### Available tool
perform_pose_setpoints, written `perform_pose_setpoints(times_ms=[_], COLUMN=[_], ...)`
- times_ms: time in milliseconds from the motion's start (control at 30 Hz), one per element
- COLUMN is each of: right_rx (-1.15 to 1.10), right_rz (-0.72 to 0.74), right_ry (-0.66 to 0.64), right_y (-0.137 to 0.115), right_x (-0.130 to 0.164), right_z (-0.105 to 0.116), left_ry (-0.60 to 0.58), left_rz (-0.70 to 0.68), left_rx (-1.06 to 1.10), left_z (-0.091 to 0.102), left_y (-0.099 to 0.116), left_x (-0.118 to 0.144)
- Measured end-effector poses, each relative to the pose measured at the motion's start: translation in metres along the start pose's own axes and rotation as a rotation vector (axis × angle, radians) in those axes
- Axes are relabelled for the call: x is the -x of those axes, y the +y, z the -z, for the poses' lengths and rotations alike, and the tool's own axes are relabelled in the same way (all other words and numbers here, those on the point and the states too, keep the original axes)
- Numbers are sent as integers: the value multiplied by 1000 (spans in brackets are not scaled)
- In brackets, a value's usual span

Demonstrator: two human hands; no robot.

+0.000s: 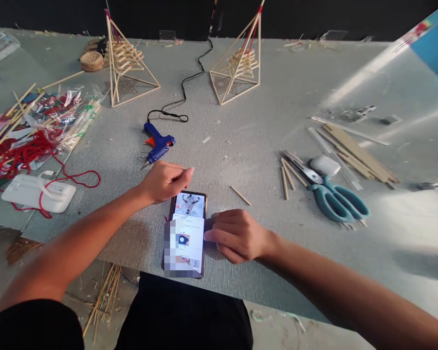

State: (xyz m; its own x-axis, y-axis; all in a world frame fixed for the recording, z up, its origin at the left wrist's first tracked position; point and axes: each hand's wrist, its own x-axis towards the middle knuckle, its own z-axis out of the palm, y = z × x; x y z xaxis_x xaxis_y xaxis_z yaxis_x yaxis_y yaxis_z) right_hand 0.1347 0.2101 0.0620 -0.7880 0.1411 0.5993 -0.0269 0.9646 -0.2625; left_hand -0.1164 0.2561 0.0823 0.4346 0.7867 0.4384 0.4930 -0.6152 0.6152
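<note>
Find the smartphone (190, 228) immediately left of the right hand (237, 236), screen lit and facing up, long axis passing the fingertips and pointing toward the left hand (170, 181). Compare distances: near both, with a right fingertip at the long edge, contact impossible to confirm. Note right fingers curled, left hand loosely closed, nothing visible in either. Beyond the left hand, see the blue hot-glue gun (158, 143); beyond the right, a short wooden dowel (240, 195); farther right, teal-handled scissors (337, 197). At the smartphone's far corner, note overlap by the left hand.

The phone screen (196, 231) is mostly white, the glue gun (159, 144) blue, the scissor handles (326, 186) teal.
</note>
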Motion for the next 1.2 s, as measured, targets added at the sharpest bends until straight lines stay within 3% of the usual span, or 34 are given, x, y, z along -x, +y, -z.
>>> perform_pose_setpoints(times_ms=[900,1200], right_rx=[-19,-19], right_rz=[-23,36], right_ry=[-11,-71], right_y=[1,1], right_x=[2,0], right_z=[0,-1], left_ry=[78,1], left_rz=[-119,-95], left_rx=[-13,-61], left_z=[-5,-5], left_y=[-7,-8], left_x=[1,3])
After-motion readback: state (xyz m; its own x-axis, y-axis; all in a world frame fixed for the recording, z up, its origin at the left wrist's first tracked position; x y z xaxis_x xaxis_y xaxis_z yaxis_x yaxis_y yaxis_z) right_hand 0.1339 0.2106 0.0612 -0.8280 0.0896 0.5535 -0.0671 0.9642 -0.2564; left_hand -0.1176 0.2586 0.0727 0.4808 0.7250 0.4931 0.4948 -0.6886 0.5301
